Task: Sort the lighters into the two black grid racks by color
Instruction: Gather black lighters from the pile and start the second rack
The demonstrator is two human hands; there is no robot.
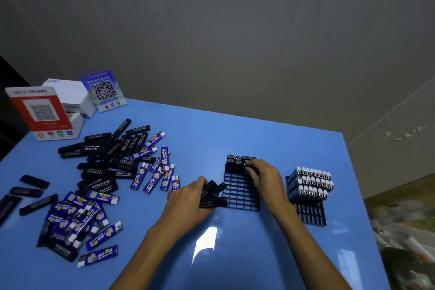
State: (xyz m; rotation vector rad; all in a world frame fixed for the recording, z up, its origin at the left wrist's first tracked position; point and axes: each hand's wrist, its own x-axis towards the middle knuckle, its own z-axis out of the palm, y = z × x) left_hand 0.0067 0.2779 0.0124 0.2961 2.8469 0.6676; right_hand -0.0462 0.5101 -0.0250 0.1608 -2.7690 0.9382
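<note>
Two black grid racks stand on the blue table. The left rack (240, 193) holds several black lighters (236, 160) upright in its far rows. The right rack (312, 214) holds several rows of blue lighters (314, 182) with white caps. My left hand (188, 200) grips a bundle of black lighters (213, 194) just left of the left rack. My right hand (266, 179) rests over the left rack's far right corner, fingertips on a black lighter (247, 164) standing in a cell. Loose black lighters (106, 155) and blue lighters (77, 216) lie scattered at the left.
Two QR-code stands, a red one (41, 113) and a blue one (103, 89), and a white box (70, 94) sit at the table's far left corner. The table's right edge (360, 195) runs close to the right rack, with floor clutter beyond it.
</note>
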